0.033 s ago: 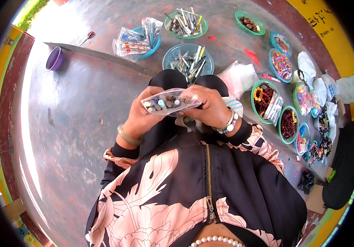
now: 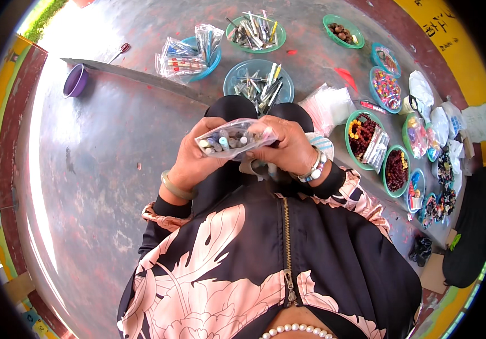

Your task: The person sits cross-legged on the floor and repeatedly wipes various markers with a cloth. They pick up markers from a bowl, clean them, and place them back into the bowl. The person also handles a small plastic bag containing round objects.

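Note:
A clear plastic bag [image 2: 235, 152] is held between my two hands above my knees. Its open mouth faces up, and the round ends of several pens [image 2: 224, 142] show inside, in grey, dark and pale blue. My left hand [image 2: 196, 148] grips the bag's left side, with the thumb along the near face. At the right end, my right hand [image 2: 288, 146] pinches the bag's edge. A striped cloth [image 2: 323, 146] lies partly hidden beside my right wrist. Just beyond my knees sits a blue basin [image 2: 232, 73] of loose pens.
A green basin [image 2: 281, 42] of pens and a blue basin [image 2: 214, 61] of bagged pens stand ahead. Flat plastic bags [image 2: 329, 107] lie right of my knees. Green basins hold bead strings [image 2: 396, 171]. A purple bowl [image 2: 75, 81] stands far left, near scissors [image 2: 123, 48].
The bag has tipped very slightly in my hands, its far edge a little higher. Both hands keep their hold.

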`<control>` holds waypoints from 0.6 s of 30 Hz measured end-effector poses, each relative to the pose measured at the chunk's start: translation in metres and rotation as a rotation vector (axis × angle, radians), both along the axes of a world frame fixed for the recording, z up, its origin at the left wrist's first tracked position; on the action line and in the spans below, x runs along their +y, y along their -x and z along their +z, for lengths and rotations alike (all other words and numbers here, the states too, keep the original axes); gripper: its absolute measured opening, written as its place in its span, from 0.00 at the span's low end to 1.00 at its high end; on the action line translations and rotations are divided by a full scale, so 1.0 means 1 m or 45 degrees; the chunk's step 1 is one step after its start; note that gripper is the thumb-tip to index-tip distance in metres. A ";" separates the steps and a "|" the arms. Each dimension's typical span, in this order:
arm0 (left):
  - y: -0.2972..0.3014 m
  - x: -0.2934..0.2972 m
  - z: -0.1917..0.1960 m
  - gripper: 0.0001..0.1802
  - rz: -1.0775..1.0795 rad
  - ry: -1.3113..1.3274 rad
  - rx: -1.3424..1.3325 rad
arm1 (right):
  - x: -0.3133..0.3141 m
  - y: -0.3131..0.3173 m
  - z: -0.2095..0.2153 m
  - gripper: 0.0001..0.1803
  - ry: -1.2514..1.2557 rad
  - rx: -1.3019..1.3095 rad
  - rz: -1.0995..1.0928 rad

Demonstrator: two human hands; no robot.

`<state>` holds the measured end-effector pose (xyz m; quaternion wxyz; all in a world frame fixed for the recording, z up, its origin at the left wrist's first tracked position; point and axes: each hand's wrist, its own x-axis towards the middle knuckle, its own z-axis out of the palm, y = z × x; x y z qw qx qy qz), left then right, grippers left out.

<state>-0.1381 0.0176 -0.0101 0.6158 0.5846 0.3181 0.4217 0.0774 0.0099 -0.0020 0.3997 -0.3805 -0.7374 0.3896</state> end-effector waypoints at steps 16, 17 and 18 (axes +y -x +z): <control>-0.014 -0.007 -0.013 0.15 0.277 -0.236 0.351 | 0.001 0.004 -0.023 0.20 0.194 0.089 -0.022; -0.014 -0.008 -0.010 0.15 0.249 -0.212 0.364 | 0.001 0.002 -0.024 0.20 0.135 0.012 -0.005; -0.014 -0.008 -0.009 0.15 0.220 -0.192 0.375 | -0.001 0.001 -0.025 0.19 0.279 0.080 -0.009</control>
